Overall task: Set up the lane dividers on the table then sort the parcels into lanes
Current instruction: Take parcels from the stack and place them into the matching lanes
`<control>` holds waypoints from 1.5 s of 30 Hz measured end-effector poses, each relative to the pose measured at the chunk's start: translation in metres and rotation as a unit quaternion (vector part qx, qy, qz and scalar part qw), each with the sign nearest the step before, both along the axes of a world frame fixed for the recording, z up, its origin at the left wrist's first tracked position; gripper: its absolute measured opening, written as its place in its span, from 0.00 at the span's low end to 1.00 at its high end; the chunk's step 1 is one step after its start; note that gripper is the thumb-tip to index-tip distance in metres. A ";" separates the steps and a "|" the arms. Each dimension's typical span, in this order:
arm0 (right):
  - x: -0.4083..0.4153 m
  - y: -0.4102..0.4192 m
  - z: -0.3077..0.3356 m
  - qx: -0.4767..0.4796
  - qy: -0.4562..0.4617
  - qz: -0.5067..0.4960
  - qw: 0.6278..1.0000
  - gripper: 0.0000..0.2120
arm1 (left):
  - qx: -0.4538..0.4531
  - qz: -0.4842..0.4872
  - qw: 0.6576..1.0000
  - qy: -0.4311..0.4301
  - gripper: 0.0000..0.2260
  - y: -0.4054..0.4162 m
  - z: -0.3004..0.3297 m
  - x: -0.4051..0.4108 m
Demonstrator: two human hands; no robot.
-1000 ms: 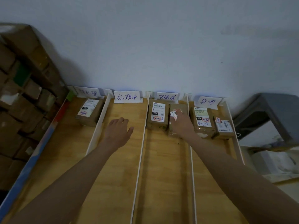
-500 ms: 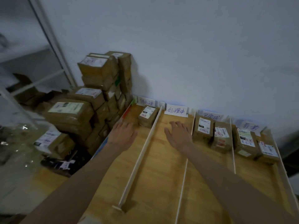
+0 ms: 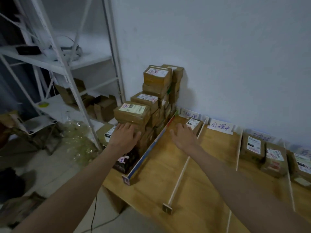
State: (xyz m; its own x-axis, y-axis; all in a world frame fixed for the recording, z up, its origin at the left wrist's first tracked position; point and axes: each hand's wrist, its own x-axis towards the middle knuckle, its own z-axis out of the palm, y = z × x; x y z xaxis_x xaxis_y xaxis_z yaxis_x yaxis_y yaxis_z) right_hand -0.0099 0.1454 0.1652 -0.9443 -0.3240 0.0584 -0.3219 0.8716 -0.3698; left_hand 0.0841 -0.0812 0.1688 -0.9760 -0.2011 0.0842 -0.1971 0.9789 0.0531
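A stack of brown parcels [image 3: 152, 101] stands left of the wooden table [image 3: 198, 187], against the wall. My left hand [image 3: 125, 136] reaches over the stack's near side, fingers spread, below the labelled front parcel [image 3: 132, 111]; whether it touches is unclear. My right hand [image 3: 182, 137] hovers open over the leftmost lane, close to the single parcel [image 3: 194, 124] lying there. White lane dividers [image 3: 180, 174] [image 3: 239, 148] run across the table. Two parcels [image 3: 253, 146] [image 3: 274, 159] lie in the third lane.
Handwritten lane labels [image 3: 220, 126] lean against the wall. A blue-edged board [image 3: 148, 148] borders the table's left side. A white metal shelf rack [image 3: 67, 68] with cartons stands at left, with crumpled plastic [image 3: 75, 137] on the floor. More parcels [image 3: 303, 163] sit at the far right.
The view swung left, off the lanes to the parcel stack. My right hand left the parcel in the third lane and moved to the first lane. My left hand reached to the stack.
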 end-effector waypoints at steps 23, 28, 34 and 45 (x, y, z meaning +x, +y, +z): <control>-0.101 -0.172 -0.007 -0.203 -0.286 -0.056 0.935 0.30 | 0.174 0.086 0.981 0.008 0.22 -0.162 -0.001 -0.141; -0.106 -0.188 -0.015 -0.233 -0.302 -0.081 0.921 0.28 | 0.256 0.075 0.964 -0.008 0.20 -0.179 -0.022 -0.160; -0.095 -0.199 -0.010 -0.277 -0.305 -0.111 0.905 0.25 | 0.268 0.032 0.963 0.018 0.20 -0.184 -0.016 -0.156; -0.064 -0.179 0.025 -0.442 -0.250 -0.215 0.835 0.34 | 0.374 -0.059 0.925 0.041 0.21 -0.187 0.025 -0.118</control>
